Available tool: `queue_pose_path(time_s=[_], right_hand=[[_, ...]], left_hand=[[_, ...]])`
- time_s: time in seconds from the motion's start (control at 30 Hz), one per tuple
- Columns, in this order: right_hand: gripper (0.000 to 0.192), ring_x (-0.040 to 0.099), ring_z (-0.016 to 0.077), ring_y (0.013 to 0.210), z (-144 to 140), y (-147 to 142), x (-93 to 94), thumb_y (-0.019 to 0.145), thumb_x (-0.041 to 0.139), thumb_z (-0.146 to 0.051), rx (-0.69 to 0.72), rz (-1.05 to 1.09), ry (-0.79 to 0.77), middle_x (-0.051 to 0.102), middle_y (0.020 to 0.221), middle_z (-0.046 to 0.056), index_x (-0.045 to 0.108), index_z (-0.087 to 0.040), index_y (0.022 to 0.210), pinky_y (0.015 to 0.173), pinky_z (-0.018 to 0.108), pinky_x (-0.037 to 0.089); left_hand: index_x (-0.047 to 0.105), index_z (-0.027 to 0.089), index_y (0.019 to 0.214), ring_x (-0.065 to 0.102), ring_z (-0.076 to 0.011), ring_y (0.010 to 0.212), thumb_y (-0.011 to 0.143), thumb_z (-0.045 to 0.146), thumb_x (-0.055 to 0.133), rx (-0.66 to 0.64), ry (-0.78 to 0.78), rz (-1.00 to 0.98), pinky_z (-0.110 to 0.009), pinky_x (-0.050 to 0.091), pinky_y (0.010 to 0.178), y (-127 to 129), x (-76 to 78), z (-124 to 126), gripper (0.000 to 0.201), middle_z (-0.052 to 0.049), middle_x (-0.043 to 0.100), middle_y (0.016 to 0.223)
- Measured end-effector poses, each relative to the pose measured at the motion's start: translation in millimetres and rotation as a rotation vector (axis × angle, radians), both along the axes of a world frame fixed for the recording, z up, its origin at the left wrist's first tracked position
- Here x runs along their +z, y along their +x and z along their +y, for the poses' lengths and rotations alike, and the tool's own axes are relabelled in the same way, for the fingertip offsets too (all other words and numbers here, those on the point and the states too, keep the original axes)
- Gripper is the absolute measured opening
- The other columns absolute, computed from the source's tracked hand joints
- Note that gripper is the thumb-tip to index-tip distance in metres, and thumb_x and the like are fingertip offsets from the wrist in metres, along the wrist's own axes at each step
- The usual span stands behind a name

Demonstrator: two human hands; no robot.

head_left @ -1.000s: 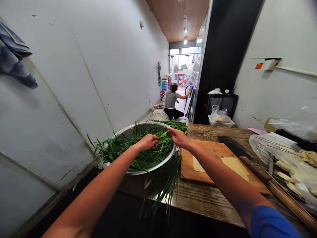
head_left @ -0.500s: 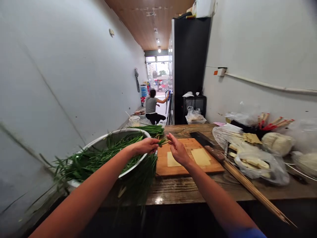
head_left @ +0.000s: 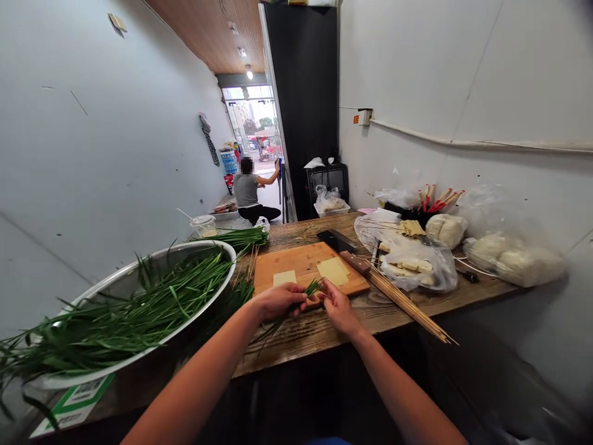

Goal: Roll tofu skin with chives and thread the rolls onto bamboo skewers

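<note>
My left hand (head_left: 285,300) is closed around a small bunch of garlic chives (head_left: 312,286), whose cut ends point right and whose leaves trail below the hand. At those ends the curled fingers of my right hand (head_left: 340,309) pinch the bunch; the exact grip is partly hidden. Both hands are over the front edge of a wooden cutting board (head_left: 291,256). Behind them on the board lie a pale yellow square sheet (head_left: 284,277) and a second small stack of sheets (head_left: 333,272). A cleaver (head_left: 354,261) rests across the board's right corner.
A large metal basin (head_left: 227,247) heaped with chives stands left, with another chive bundle (head_left: 241,237) behind it. Bamboo skewers (head_left: 407,303) lie right of the board, beside plastic bags of food (head_left: 412,266). A person (head_left: 248,191) squats near the doorway.
My view has turned right and tilted. The hands have come nearer, to the board's front edge, and my right fingers have gone from extended to curled at the chive ends.
</note>
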State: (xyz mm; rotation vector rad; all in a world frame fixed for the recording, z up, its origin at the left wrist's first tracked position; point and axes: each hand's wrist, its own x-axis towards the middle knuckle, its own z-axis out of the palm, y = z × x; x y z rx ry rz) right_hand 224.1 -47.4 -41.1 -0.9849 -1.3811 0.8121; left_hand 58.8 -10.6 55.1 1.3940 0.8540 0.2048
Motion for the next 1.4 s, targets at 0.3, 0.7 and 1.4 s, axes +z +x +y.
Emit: queue_pose_path(time_s=[0.3,0.7,1.4], right_hand=[[0.065,0.056,0.0185,0.110,-4.9,-5.5,-11.4,0.073,0.039,-0.011,-0.005,-0.055,-0.013,0.055,0.125,0.010,0.036,-0.019,0.137,0.095,0.038,0.047],[0.062,0.046,0.0174,0.121,-13.3,-1.8,-3.8,0.074,0.038,-0.007,0.052,-0.276,0.061,0.049,0.132,0.007,0.040,-0.021,0.135,0.105,0.039,0.036],[0.041,0.052,0.0090,0.047,-11.9,3.3,14.5,0.075,0.060,-0.044,0.042,-0.054,-0.313,0.059,0.059,-0.002,0.061,-0.015,0.104,0.044,0.020,0.042]], left_hand=[[0.060,0.011,0.093,0.043,-0.0054,0.046,0.066,0.045,0.070,-0.001,-0.134,-0.035,-0.020,0.030,0.047,-11.2,-30.5,3.8,0.045,0.004,0.052,0.061],[0.062,0.008,0.096,0.045,-0.0051,0.049,0.069,0.038,0.070,-0.016,-0.229,-0.163,-0.018,0.031,0.047,-14.2,-38.6,3.8,0.040,0.001,0.051,0.063],[0.056,0.013,0.077,0.040,-0.0052,0.049,0.065,0.046,0.069,-0.069,-0.099,-0.066,-0.021,0.025,0.048,-4.7,-24.5,-6.6,0.038,0.004,0.051,0.061]])
